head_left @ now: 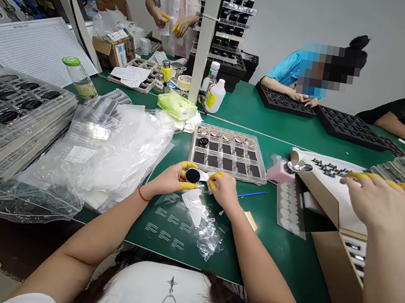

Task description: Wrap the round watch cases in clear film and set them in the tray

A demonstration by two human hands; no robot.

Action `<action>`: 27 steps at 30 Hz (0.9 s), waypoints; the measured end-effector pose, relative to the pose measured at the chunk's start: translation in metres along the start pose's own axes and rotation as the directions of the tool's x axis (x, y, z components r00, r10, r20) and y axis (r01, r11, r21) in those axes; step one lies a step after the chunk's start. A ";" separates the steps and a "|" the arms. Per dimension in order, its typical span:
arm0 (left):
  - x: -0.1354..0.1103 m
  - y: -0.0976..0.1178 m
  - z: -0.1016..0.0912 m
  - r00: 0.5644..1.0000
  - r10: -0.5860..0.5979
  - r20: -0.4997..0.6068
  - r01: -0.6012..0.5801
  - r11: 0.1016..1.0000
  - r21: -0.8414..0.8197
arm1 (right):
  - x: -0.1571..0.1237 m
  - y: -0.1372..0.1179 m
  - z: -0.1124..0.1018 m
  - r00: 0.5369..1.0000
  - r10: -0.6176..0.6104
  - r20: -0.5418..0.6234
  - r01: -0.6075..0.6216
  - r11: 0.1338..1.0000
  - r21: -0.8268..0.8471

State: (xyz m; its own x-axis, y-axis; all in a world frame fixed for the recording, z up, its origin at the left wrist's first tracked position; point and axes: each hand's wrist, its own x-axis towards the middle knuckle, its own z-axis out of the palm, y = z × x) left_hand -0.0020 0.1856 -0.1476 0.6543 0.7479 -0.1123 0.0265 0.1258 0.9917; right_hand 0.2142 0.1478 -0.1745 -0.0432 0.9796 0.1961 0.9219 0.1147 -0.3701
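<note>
My left hand [169,178] grips a round black disc [192,175] between yellow-cotted thumb and fingers, above the green mat [268,244]. My right hand [222,190], its fingertips also in yellow cots, pinches a white film tab [204,176] at the disc's edge. A crumpled clear plastic sheet [191,206] and a small clear bag [208,237] lie just below my hands. Nearest above them is a clear compartment tray [229,153] holding round metal parts and black pieces.
Large clear plastic bags [90,154] lie left of my hands, beside stacked trays of black discs [8,115]. A co-worker's hands [377,197] work at a cardboard box [337,244] on the right. A pink dispenser [280,171] and a blue-handled tool [253,195] sit nearby.
</note>
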 end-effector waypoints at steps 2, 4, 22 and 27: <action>0.001 -0.002 0.002 0.999 0.012 -0.031 -0.011 1.000 0.007 | -0.006 -0.009 -0.013 0.992 0.027 -0.125 -0.025 1.000 0.011; 0.001 -0.004 0.004 0.999 0.033 -0.030 -0.033 0.999 -0.002 | -0.014 -0.024 -0.021 0.964 -0.025 -0.264 0.039 0.998 0.050; -0.002 -0.011 0.013 0.998 0.064 0.002 -0.064 0.997 0.040 | -0.014 -0.048 0.005 0.918 -0.102 -0.384 0.145 0.986 0.084; -0.001 -0.008 0.012 0.999 0.050 -0.020 -0.051 0.997 -0.063 | -0.009 -0.013 -0.005 0.962 0.080 -0.261 -0.024 0.977 0.214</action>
State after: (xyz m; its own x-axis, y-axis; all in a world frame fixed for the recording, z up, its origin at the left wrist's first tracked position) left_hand 0.0060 0.1763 -0.1548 0.6395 0.7661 -0.0641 -0.0547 0.1285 0.9902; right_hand 0.2046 0.1372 -0.1668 0.1331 0.9086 0.3960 0.8191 0.1241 -0.5600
